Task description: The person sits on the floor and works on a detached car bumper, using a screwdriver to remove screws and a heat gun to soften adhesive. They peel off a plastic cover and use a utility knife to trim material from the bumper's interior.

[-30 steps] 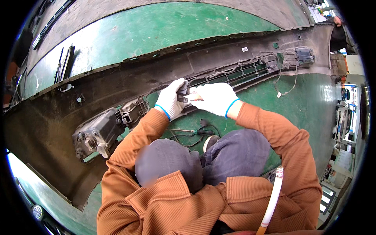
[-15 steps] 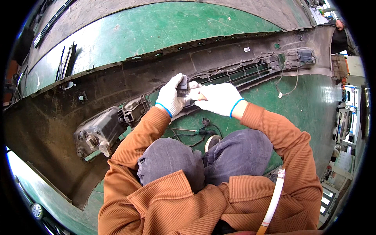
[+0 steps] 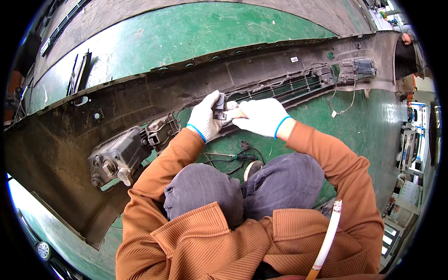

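My white-gloved left hand [image 3: 204,116] is closed around a small dark plastic part [image 3: 219,102], held over the long middle grille of a dark bumper cover [image 3: 56,135] whose inner side faces me. My gloved right hand [image 3: 259,116] has its fingers pinched against that part from the right; what exactly they grip is hidden. A grimy housing with fittings [image 3: 116,158] is fixed at the bumper's left, a smaller unit [image 3: 361,67] with hanging wiring at its right. On the green floor below my hands lie a cable and a dark green-handled tool [image 3: 235,157].
My knees are bent beneath me. A lit cigarette [image 3: 326,238] juts in from the bottom edge. Dark strips [image 3: 79,77] lie beyond the bumper. Another person's hand [image 3: 406,39] shows at the upper right. A car wheel [image 3: 43,250] is at the lower left, shelving along the right.
My hands stay together at the small part with only slight shifts. My left hand rose a little half a second ago and has since lowered slightly.
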